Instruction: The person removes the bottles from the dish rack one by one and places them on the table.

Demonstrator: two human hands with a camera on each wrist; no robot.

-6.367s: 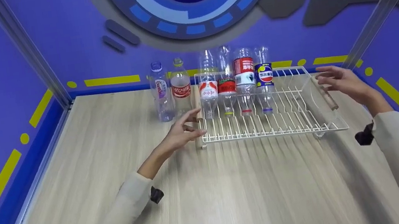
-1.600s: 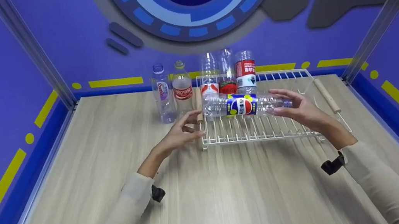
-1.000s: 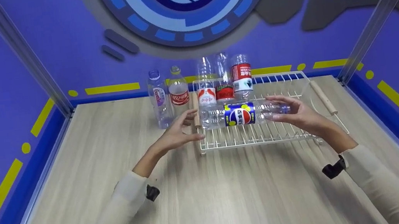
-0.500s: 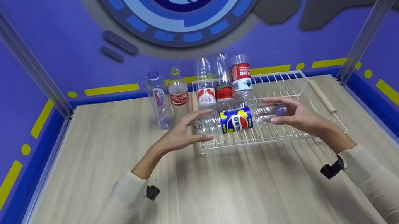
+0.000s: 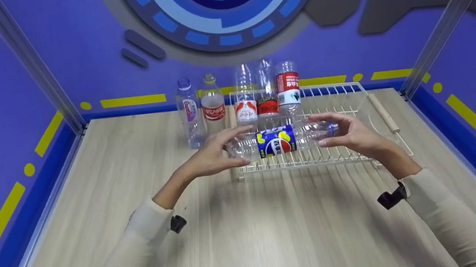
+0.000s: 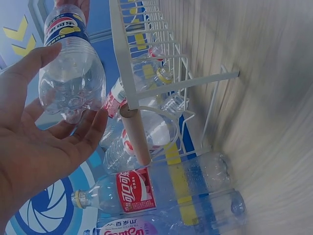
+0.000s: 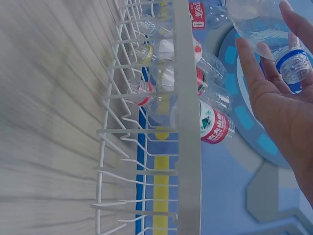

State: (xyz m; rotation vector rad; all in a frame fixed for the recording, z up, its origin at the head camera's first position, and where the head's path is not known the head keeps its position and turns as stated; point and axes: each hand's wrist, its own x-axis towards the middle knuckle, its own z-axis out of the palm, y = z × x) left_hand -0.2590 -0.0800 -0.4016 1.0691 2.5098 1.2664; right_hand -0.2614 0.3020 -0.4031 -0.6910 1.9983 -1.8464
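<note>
A clear plastic bottle [image 5: 276,141] with a blue, yellow and red label lies level in the air over the front of a white wire rack [image 5: 317,165]. My left hand [image 5: 211,156] holds its base end, thumb on one side and fingers on the other. At the neck, my right hand [image 5: 357,135] grips it between thumb and fingers. Its blue neck ring [image 7: 292,58] shows in the right wrist view, and its moulded base [image 6: 73,93] in the left one. The cap end is partly hidden behind the right fingers.
Three bottles stand upside down in the rack: one red-and-white [image 5: 246,110], one red-and-dark [image 5: 267,106], one red-topped white label [image 5: 288,89]. Left of it stand a red-labelled bottle [image 5: 214,111] and a bluish bottle [image 5: 191,112] on the table. The rack has a wooden handle [image 5: 384,113].
The blue-labelled bottle stood upside down at the row's right end; my right hand has lifted it out and turned it level. Lately it shifted left and my left hand took its base.
</note>
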